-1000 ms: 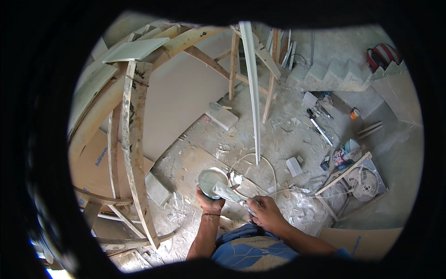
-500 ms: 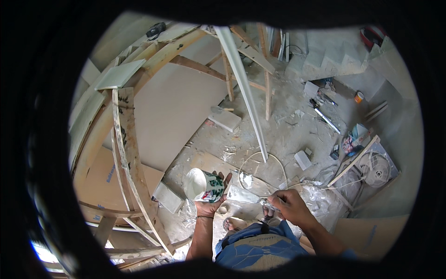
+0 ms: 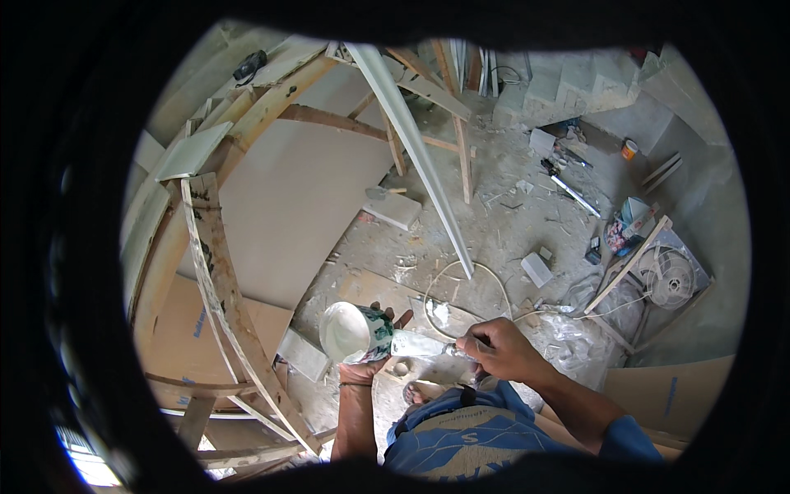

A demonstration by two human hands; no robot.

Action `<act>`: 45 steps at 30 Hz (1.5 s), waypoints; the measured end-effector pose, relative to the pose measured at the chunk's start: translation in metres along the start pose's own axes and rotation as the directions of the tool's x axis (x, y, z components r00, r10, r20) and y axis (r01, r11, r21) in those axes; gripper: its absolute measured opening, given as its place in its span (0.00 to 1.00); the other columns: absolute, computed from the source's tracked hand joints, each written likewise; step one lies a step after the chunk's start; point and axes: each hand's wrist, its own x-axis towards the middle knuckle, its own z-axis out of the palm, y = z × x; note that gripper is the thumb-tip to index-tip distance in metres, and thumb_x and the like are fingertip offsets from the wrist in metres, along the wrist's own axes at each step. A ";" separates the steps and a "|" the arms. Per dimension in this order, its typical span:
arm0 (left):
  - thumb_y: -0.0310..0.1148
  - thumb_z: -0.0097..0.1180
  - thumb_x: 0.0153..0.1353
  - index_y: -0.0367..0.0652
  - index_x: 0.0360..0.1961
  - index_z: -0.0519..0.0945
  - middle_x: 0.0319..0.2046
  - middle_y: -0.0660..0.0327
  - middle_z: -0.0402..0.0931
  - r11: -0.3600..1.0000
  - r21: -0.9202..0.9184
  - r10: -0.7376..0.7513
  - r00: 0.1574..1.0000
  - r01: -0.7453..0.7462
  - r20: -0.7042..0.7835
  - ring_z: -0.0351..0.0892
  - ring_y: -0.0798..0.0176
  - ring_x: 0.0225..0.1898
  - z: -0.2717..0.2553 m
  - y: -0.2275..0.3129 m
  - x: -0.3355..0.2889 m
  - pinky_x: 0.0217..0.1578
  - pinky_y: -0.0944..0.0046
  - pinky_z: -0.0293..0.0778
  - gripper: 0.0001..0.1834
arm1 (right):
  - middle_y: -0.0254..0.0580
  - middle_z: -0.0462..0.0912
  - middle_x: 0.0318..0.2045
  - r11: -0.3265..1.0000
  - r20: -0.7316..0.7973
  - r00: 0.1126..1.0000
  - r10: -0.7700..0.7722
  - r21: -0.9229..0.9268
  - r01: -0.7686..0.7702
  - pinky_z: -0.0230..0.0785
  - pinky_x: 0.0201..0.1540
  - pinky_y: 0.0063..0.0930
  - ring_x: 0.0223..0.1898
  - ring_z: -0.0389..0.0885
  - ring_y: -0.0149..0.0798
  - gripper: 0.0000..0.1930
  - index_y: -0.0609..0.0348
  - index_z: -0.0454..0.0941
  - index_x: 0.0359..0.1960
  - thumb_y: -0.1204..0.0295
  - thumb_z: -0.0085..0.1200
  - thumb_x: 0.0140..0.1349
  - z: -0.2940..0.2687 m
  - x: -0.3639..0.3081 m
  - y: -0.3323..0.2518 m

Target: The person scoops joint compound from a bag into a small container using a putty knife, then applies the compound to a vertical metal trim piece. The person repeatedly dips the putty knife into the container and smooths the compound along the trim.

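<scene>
My left hand is wrapped round a small green-and-white tub from below, its fingers showing behind the far side. The tub is tilted, its mouth turned left and up, and white paste shows inside. In my right hand is a putty knife, gripped by its handle. Its broad blade, smeared white, points left and reaches the tub's right side; whether the two touch, I cannot tell.
A long pale metal strip slants down ahead of me. Curved wooden framing fills the left. Beyond my right hand lie crumpled plastic sheeting and a fan. A cable loop and scraps litter the floor.
My right hand has brought the putty knife left, so its blade now meets the tub's outline. The tub has shifted slightly left, and the whole view has moved a little.
</scene>
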 end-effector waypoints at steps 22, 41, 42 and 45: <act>0.72 0.44 0.67 0.48 0.68 0.77 0.66 0.50 0.77 0.988 -0.097 -0.110 0.988 0.121 0.111 0.74 0.35 0.68 -0.040 -0.009 -0.018 0.61 -0.02 0.33 0.44 | 0.40 0.83 0.18 0.991 -0.027 0.999 -0.021 -0.133 0.017 0.69 0.21 0.28 0.16 0.79 0.29 0.19 0.68 0.85 0.31 0.62 0.60 0.73 -0.020 -0.005 -0.020; 0.68 0.40 0.71 0.39 0.68 0.74 0.65 0.41 0.76 0.915 -0.310 -0.285 0.958 0.258 -0.043 0.71 0.26 0.67 -0.022 -0.022 -0.025 0.66 0.10 0.53 0.44 | 0.37 0.85 0.23 0.989 0.014 0.994 -0.106 -0.102 0.107 0.67 0.27 0.24 0.24 0.78 0.25 0.11 0.65 0.87 0.39 0.68 0.62 0.72 -0.033 -0.018 -0.049; 0.68 0.39 0.71 0.40 0.68 0.75 0.64 0.41 0.77 0.942 -0.196 -0.294 0.951 0.272 -0.096 0.72 0.25 0.67 -0.017 -0.025 -0.024 0.65 0.05 0.48 0.44 | 0.36 0.85 0.24 0.976 -0.035 0.987 -0.155 -0.158 0.147 0.67 0.27 0.23 0.24 0.78 0.24 0.10 0.65 0.86 0.40 0.68 0.63 0.71 -0.030 -0.014 -0.047; 0.70 0.39 0.71 0.44 0.69 0.75 0.63 0.40 0.77 0.954 -0.088 -0.283 0.958 0.285 0.039 0.70 0.25 0.68 -0.007 -0.030 -0.021 0.60 -0.01 0.46 0.43 | 0.39 0.86 0.31 0.881 -0.085 0.894 -0.441 -0.229 0.413 0.71 0.32 0.25 0.27 0.80 0.27 0.11 0.63 0.84 0.45 0.72 0.68 0.66 -0.008 -0.007 -0.033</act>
